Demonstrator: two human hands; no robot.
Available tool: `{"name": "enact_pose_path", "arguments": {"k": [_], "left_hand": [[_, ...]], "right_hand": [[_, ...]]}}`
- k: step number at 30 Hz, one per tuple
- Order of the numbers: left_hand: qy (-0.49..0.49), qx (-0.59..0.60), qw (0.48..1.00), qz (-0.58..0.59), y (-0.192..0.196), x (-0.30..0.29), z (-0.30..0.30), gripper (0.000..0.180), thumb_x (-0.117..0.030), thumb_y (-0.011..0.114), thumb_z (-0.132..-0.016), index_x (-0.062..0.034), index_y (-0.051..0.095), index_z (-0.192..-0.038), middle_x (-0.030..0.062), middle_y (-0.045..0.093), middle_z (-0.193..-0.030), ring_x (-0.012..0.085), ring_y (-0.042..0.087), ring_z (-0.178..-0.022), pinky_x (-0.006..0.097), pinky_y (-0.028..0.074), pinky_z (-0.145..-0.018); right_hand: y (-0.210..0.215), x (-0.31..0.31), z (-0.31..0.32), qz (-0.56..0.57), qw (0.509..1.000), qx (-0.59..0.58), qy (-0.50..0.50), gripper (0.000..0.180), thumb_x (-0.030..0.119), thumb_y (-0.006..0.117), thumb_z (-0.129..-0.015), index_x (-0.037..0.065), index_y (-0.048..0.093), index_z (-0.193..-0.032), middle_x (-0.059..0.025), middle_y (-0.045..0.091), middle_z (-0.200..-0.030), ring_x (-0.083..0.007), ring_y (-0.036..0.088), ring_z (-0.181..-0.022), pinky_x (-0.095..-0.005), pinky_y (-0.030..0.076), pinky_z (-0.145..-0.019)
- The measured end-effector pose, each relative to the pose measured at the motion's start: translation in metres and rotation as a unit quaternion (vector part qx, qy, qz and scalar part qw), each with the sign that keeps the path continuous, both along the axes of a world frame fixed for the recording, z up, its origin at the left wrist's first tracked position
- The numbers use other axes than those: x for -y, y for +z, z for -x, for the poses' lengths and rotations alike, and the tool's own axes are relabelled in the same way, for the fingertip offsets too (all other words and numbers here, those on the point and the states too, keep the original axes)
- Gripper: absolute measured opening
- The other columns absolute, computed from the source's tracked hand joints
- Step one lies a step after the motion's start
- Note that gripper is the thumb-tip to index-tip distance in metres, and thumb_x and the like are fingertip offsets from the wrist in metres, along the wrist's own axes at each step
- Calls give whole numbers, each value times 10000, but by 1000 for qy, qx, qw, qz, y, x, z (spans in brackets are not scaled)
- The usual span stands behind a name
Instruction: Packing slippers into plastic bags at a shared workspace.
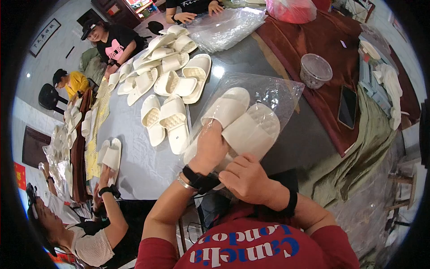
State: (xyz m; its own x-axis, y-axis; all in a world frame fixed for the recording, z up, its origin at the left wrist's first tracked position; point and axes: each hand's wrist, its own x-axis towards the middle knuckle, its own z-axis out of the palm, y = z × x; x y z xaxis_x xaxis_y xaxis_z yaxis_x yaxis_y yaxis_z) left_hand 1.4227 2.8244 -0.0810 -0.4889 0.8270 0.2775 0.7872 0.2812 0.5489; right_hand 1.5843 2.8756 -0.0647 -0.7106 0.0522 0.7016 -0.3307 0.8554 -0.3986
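Note:
A pair of cream slippers [251,130] lies in a clear plastic bag [286,92] just in front of me. My left hand [210,145] reaches to the left slipper of the pair, its fingers tucked under the strap and partly hidden. Close to the heel ends, my right hand [246,177] is closed with fingers bent, apparently pinching the bag's near edge; the exact grip is hard to see. Left of the bag, another pair of cream slippers [165,121] rests on the grey table [134,172].
A heap of cream slippers [156,67] lies farther back, near a stack of clear bags [228,27]. To the right are a plastic tub [316,71], a phone [347,106] and brown cloth [291,40]. A co-worker's hand [105,175] touches slippers at left; other people sit around.

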Motion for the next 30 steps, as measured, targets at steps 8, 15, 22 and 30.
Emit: {"name": "enact_pose_path", "arguments": {"k": [8,15,22,30], "left_hand": [[136,-47,990,-9,-19,-27,3,259,-36,594,-698,11,642,-948,230,568,-959,394,575,-885,461,485,-775],[34,10,998,44,-16,2,1,668,-390,641,-812,-48,413,-1339,225,385,-1377,392,308,-1323,574,314,-986],[33,-100,994,17,-40,90,4,567,-407,633,-820,-65,504,-1254,213,397,-1364,409,322,-1312,610,313,-984],[36,178,979,98,37,143,12,322,-261,688,-813,-59,616,-1053,170,562,-1150,344,540,-1088,384,457,-856]], "right_hand": [[2,16,-18,10,997,54,48,99,106,656,-730,88,603,-812,-45,564,-747,-247,559,-747,-399,415,-717],[-4,-5,-21,-11,994,107,21,293,200,718,-729,58,586,-949,-133,563,-992,-350,526,-966,-489,388,-856],[-18,2,-2,-124,946,299,3,454,298,732,-707,84,597,-1083,-187,461,-1274,-417,385,-1234,-624,283,-991],[-41,-19,-29,-113,952,283,-39,193,120,671,-663,72,622,-844,-167,500,-1270,-403,428,-1222,-643,324,-962]]}}
